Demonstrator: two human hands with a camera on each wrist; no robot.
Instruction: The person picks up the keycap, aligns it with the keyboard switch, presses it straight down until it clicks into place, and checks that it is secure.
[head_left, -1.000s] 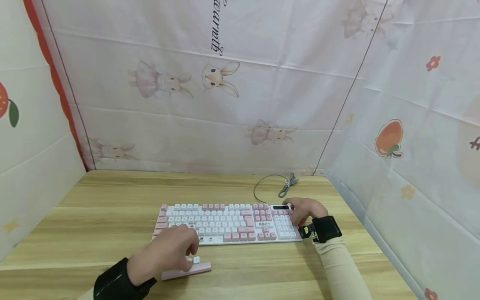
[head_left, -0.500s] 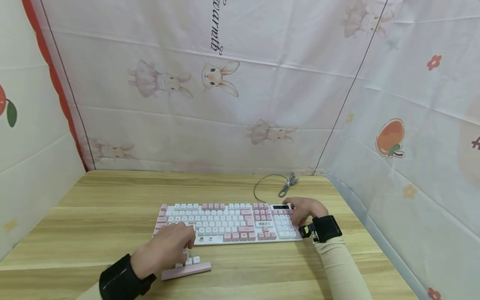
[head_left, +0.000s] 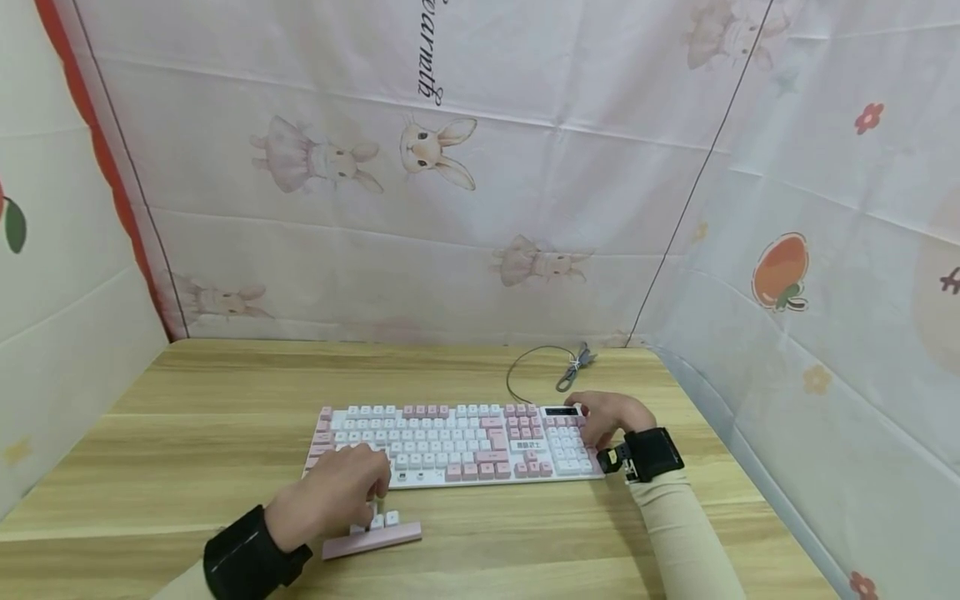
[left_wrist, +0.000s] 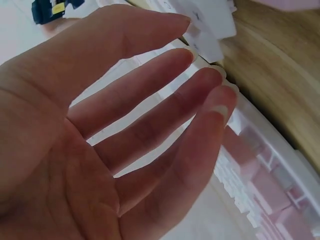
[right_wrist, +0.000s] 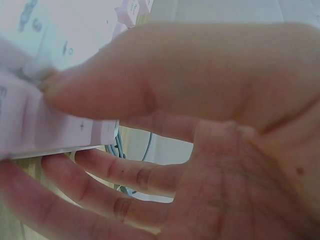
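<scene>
A white-and-pink keyboard (head_left: 453, 450) lies across the middle of the wooden table. My right hand (head_left: 611, 417) grips its right end, thumb on top by the number pad and fingers at the underside in the right wrist view. Over the keyboard's lower left, my left hand (head_left: 333, 492) pinches a small white keycap (head_left: 372, 507) between thumb and index finger; the other fingers reach toward the keyboard's front edge. Below that hand lie loose white keycaps (head_left: 392, 518) beside a long pink space bar keycap (head_left: 372, 541). White bare key slots (head_left: 420, 477) show in the keyboard's bottom row.
The keyboard's grey cable (head_left: 576, 368) lies bundled behind its right end. Printed cloth walls (head_left: 412, 275) enclose the table (head_left: 225, 433) at the back and both sides. Black wrist straps (head_left: 243, 550) sit on both arms.
My left hand has lifted slightly up and away from the loose keycaps toward the keyboard, uncovering more of them. The right hand keeps its hold; the head view has shifted a little.
</scene>
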